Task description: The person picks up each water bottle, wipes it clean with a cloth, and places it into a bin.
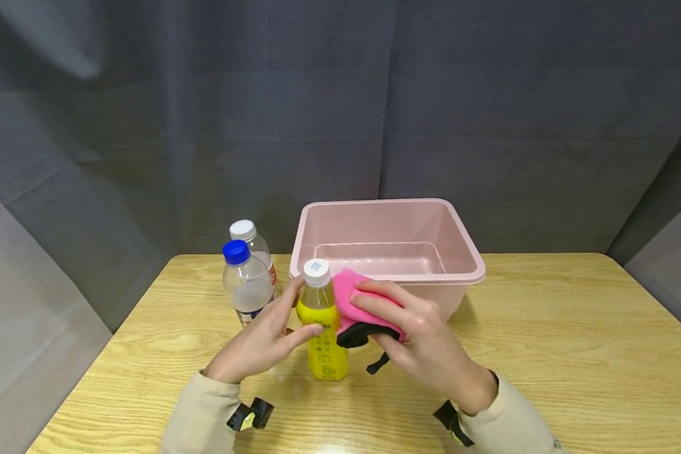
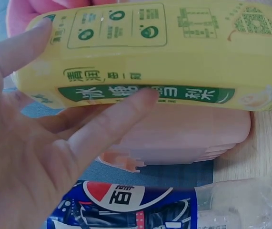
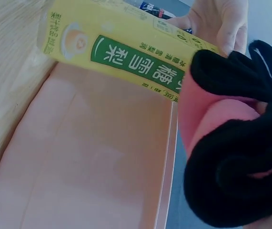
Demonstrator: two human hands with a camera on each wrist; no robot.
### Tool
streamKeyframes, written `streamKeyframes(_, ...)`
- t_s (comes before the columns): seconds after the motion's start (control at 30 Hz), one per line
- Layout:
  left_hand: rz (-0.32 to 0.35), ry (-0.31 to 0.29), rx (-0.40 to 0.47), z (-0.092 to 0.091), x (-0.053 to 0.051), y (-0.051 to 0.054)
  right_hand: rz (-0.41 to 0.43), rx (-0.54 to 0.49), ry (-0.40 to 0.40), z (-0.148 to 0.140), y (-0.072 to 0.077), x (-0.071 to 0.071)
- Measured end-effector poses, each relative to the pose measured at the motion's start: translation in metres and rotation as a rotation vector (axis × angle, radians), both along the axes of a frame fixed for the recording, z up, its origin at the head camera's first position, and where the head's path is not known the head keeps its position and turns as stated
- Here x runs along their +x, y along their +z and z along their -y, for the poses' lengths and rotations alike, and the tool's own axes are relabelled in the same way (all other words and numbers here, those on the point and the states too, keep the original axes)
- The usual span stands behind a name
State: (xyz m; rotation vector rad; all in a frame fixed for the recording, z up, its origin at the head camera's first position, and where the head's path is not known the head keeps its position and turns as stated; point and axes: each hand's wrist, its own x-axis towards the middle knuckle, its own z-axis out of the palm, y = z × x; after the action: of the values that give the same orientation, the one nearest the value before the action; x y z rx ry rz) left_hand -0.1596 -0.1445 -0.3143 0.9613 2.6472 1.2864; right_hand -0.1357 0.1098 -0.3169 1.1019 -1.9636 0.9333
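Right wrist alone, pink cloth (image 3: 231, 136), seemingly rolled

The yellow-wrapped bottle (image 1: 326, 356) is clear plastic under a smooth printed label, its white cap (image 1: 316, 273) plastic too. The pink cloth (image 1: 349, 299) looks soft and fuzzy — matt, with black fabric edging. The pink tub (image 1: 380, 224) is smooth plastic with a slight sheen. The table (image 1: 567, 340) shows glossy wood grain; behind hangs a curtain (image 1: 477, 120) — matt, creased grey cloth. The blue-capped bottle (image 1: 246, 287) is clear, shiny plastic.
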Motion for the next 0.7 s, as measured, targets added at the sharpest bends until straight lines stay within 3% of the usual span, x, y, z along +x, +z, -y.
streamKeyframes(0.13, -0.006, 0.007, -0.006, 0.0, 0.0, 0.0, 0.015, 0.074, -0.033, 0.0, -0.002, 0.001)
streamKeyframes(0.33, -0.012, 0.015, -0.022, -0.001, 0.0, 0.001, 0.171, 0.16, -0.071, 0.001, -0.013, -0.002)
streamKeyframes(0.5, -0.008, 0.015, -0.023, -0.001, 0.001, 0.002, 0.314, 0.375, -0.116, 0.006, -0.035, -0.009)
streamKeyframes(0.6, -0.011, 0.019, -0.028, -0.002, 0.001, 0.001, 0.349, 0.489, -0.129, 0.008, -0.047, -0.011)
streamKeyframes(0.7, -0.018, 0.025, -0.033, -0.001, 0.002, 0.001, 0.354, 0.52, -0.135, 0.01, -0.052, -0.011)
